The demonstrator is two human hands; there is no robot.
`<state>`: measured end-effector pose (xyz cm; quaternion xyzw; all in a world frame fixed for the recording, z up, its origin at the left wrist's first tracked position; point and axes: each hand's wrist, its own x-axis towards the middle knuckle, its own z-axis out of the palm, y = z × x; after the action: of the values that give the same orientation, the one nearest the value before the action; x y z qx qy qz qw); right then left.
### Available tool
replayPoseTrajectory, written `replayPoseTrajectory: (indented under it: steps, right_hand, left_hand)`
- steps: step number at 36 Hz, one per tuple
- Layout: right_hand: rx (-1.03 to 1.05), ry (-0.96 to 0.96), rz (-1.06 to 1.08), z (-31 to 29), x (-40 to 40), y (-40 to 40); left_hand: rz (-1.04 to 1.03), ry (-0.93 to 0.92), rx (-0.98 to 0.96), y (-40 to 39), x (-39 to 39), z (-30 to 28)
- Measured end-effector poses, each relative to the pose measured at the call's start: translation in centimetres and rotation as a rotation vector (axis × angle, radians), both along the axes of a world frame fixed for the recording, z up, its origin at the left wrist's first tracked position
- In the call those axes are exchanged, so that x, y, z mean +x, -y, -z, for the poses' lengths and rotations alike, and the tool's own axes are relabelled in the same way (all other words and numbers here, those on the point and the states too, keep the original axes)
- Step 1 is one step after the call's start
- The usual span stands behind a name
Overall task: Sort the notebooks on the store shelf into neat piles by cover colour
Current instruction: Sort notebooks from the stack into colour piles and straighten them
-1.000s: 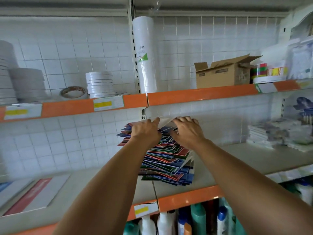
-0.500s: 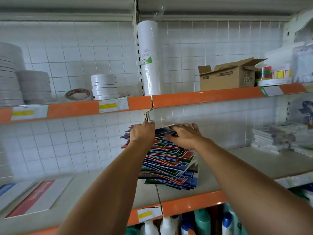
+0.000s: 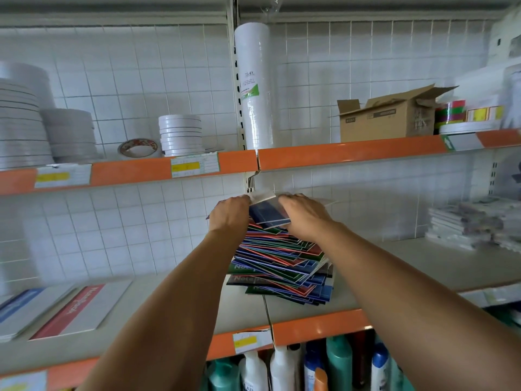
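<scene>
Presently both hands sit at the top of the untidy notebook stack (image 3: 279,261) on the middle shelf (image 3: 423,266). The left hand (image 3: 229,214) grips the far left corner of the top layer, its fingers curled over the edge and out of sight. The right hand (image 3: 303,217) lies on the right side with its fingers (image 3: 290,197) bent over the far edge. Between the two hands a dark blue notebook (image 3: 269,213) is held, its far edge lifted and its long axis running away from the person toward the tiled wall (image 3: 112,235).

Below the fingers the stack fans out, covers in blue, red and green skewed at differing angles, the near corners pointing toward the shelf's orange front lip (image 3: 318,330).

Well left of the hands lie flat pads (image 3: 70,311) with red and blue bands. Well right of them sits a pile of wrapped booklets (image 3: 473,224). Above the fingers, on the upper shelf (image 3: 349,150), stand a tall white roll (image 3: 253,86), tape rolls (image 3: 180,135) and an open cardboard box (image 3: 389,117). Bottles (image 3: 338,362) stand under the near lip.

Against the frame half a second ago, the right hand has drawn in toward the left, and the blue cover now shows raised between them.
</scene>
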<state>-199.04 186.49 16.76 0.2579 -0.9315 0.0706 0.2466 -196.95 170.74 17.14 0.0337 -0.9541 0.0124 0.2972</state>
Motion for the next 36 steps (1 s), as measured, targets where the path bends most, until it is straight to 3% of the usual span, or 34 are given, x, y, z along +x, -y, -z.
replayPoseTrajectory:
  steps: [7,13,17,22,26,32,36]
  right_hand:
    - [-0.031,0.192,-0.011,-0.1,0.5,-0.7]
    - [0.118,-0.132,0.066,-0.7,1.3,-0.7]
    - [0.142,-0.187,0.124,-0.8,1.5,-0.2]
    - [0.024,0.010,0.043,-0.9,1.2,0.1]
    - [0.043,0.184,0.009,-1.2,1.5,0.0]
    - [0.112,-0.072,0.103,-1.4,1.8,-0.1]
    - [0.114,-0.037,0.060,-0.6,1.2,-0.2]
  left_hand:
    - [-0.023,-0.036,0.046,0.3,1.3,0.2]
    - [-0.046,-0.048,0.044,0.7,2.5,0.5]
    - [-0.053,-0.056,0.056,1.1,3.3,0.5]
    - [-0.058,-0.054,0.049,1.6,4.0,0.7]
    - [-0.066,-0.054,0.080,1.7,4.2,0.9]
    - [-0.070,-0.064,0.090,1.6,4.3,0.9]
    - [-0.067,-0.054,0.096,1.8,4.8,0.9]
